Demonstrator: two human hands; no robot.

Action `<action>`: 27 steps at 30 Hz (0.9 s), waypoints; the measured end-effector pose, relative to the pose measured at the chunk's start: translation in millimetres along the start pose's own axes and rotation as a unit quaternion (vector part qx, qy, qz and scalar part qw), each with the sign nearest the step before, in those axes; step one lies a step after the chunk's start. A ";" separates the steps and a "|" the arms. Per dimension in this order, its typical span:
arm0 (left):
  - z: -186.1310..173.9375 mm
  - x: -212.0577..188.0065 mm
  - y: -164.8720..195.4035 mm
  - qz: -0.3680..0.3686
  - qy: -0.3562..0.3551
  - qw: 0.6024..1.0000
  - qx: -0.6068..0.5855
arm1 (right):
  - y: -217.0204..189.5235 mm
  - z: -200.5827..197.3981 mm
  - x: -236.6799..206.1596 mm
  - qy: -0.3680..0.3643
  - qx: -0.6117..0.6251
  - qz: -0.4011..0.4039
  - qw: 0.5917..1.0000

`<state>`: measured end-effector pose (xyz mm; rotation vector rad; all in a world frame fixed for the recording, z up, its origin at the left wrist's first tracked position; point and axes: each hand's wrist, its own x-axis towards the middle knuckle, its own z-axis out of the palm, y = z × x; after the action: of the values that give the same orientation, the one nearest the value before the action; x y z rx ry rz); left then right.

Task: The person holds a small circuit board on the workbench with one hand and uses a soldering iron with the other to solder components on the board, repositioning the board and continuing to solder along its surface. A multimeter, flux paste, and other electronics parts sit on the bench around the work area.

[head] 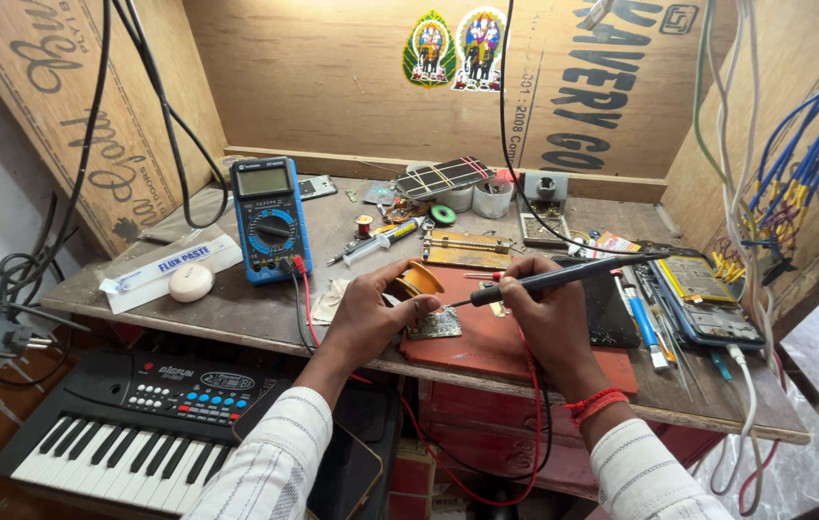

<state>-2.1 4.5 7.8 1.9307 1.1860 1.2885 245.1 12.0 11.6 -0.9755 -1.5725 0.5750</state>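
Observation:
My left hand (376,310) rests on the bench and pinches a small circuit board (435,325) that lies on a red-brown mat (496,351). My right hand (546,313) grips a black soldering iron (563,276), held like a pen, its thin tip pointing left and touching the board near my left fingers. A spool of solder wire (421,279) sits just behind my left hand. A red thread band circles my right wrist. Both sleeves are white with thin stripes.
A blue multimeter (271,218) with red and black leads stands at the back left, beside a flux paste box (170,267) and a white round lump (191,282). An opened phone (703,299), tweezers and tools lie at the right. A small keyboard (135,424) sits below the bench. Wires hang at both sides.

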 end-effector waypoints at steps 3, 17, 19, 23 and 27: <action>0.7 -0.6 0.6 -0.007 -0.002 1.000 0.004 | 0.0 0.8 -0.3 -0.001 -0.014 -0.013 1.000; 0.3 0.7 1.0 -0.013 -0.006 1.000 0.006 | -0.1 0.3 0.0 -0.003 0.004 -0.017 1.000; 0.3 0.1 0.7 0.004 -0.003 1.000 0.000 | 0.6 0.5 -0.8 -0.004 0.011 -0.018 1.000; 0.4 0.2 0.2 -0.012 -0.008 1.000 0.004 | 1.1 0.9 0.2 -0.005 0.012 -0.014 1.000; 1.0 -0.2 -0.5 -0.009 -0.003 1.000 -0.001 | 1.3 1.8 0.2 -0.007 -0.002 -0.015 1.000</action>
<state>-1.4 4.7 6.9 1.9166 1.1979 1.2735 243.7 13.1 10.2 -0.9499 -1.5988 0.5596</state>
